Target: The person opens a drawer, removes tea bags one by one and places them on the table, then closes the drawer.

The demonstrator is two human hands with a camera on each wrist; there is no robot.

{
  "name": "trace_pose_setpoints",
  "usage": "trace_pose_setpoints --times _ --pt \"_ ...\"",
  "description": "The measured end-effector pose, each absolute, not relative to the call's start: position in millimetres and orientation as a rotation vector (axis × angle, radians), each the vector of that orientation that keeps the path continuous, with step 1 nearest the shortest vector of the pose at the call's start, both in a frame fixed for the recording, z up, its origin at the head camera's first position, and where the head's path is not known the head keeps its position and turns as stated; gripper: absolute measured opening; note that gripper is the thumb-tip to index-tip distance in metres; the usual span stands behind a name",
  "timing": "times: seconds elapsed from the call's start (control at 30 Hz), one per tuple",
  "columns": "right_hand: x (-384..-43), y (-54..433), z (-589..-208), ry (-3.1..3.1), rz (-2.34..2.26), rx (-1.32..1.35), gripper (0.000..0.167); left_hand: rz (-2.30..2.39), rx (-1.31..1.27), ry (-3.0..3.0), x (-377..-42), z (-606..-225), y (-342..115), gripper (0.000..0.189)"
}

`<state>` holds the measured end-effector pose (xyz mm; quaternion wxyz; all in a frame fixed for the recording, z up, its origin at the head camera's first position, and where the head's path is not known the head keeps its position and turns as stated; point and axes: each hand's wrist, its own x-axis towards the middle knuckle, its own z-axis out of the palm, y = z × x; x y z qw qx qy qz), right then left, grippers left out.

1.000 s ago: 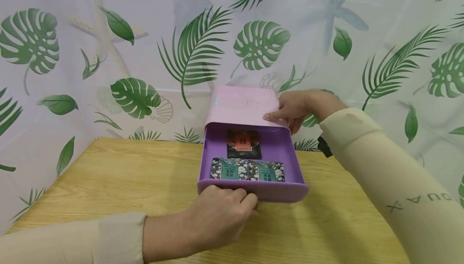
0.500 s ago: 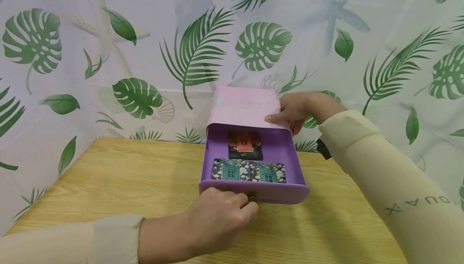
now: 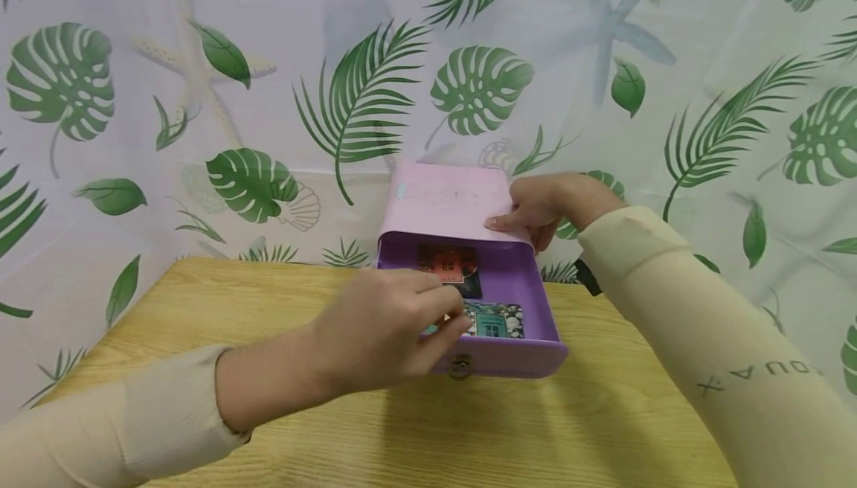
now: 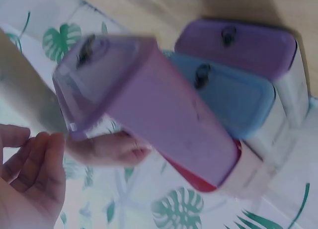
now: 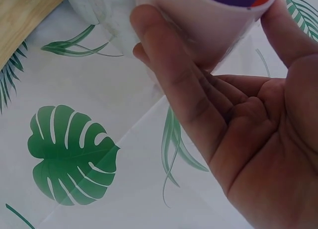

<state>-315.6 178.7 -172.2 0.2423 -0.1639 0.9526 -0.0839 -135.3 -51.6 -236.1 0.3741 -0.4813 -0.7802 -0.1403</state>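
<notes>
Head view: purple drawer [image 3: 512, 358], projecting from pink case [image 3: 448, 201] by back edge of desk [image 3: 281, 309]; in drawer, red-and-black packet [image 3: 469, 280] toward back edge, left of middle; flowered green packet [image 3: 498, 320] along front edge, toward right corner; second green packet [image 3: 429, 329] to its left, mostly hidden; ring pull [image 3: 460, 367] mid-front. Left hand [image 3: 395, 324]: hangs over drawer's front left corner, thumb and forefinger tips close together. Right hand [image 3: 535, 209]: grips case near front right corner, thumb flat on top; behind all, leaf-print cloth [image 3: 368, 101].

Left wrist view, blurred: left fingers loosely bent, tips gathered near thumb, pinching nothing that shows, just off drawer's rim; below the case, blue drawer [image 4: 233, 95], then dark purple drawer [image 4: 263, 45] nearest desk; ring pulls on both.

Right wrist view: case between thumb and fingers, forefinger along its side; cannot tell how hard pressed.
</notes>
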Motion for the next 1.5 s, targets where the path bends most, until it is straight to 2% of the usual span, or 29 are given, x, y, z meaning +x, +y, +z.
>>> trace_pose_setpoints --times 0.33,0.8,1.13,1.5 --pt "-315.7 180.5 -171.3 2.609 -0.192 -0.459 0.053 -0.460 -1.277 -2.336 -175.0 -221.6 -61.3 0.008" --pt "-314.0 178.1 -170.8 2.612 -0.188 -0.424 0.053 -0.173 -1.356 -2.808 -209.2 -217.7 -65.8 0.049" --pt "-315.8 178.2 -173.0 2.608 -0.180 -0.402 0.055 -0.139 -1.341 -2.959 -215.6 -228.7 -54.4 0.052" --pt "-314.4 180.0 -171.4 2.625 -0.135 -0.478 0.053 -0.008 -1.393 -2.941 -214.7 -236.2 -49.3 0.046"
